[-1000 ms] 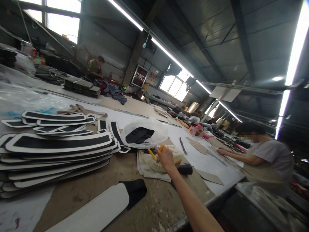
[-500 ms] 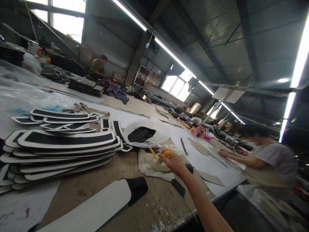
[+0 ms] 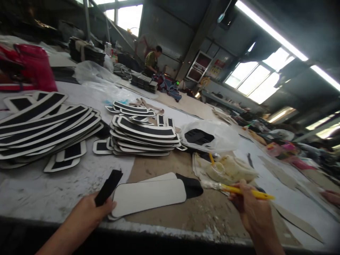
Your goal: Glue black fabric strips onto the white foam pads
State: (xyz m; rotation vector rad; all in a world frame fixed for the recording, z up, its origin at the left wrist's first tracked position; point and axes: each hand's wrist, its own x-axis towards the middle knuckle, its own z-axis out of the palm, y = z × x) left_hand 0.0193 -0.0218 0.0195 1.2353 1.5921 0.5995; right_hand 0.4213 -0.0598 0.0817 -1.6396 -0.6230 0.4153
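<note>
Between the closed fingers of my right hand (image 3: 251, 205) is a yellow-handled brush (image 3: 239, 190), its pale bristles pointing left. My left hand (image 3: 91, 212) grips a short black strip (image 3: 109, 187), and its thumb lies against the left end of the stacked white panels (image 3: 148, 196). From under the panels' right end sticks out a black piece (image 3: 190, 186). Beyond the brush stands a glue-smeared container (image 3: 216, 169) with a yellow handle (image 3: 211, 158) leaning in it, beside a crumpled cream-coloured bag or cloth (image 3: 240, 168).
Stacks of black pieces with white borders (image 3: 146, 131) rise at the middle and left (image 3: 47, 131). A clear plastic bag (image 3: 223, 136) holds black pieces. Grey-brown sheets (image 3: 297, 221) lie at right, near another person's hand (image 3: 330, 196). A person (image 3: 152, 60) sits at the back.
The view has swung left. My right hand has drawn back from the container with the brush now in clear sight. My left hand has come into view with the black strip.
</note>
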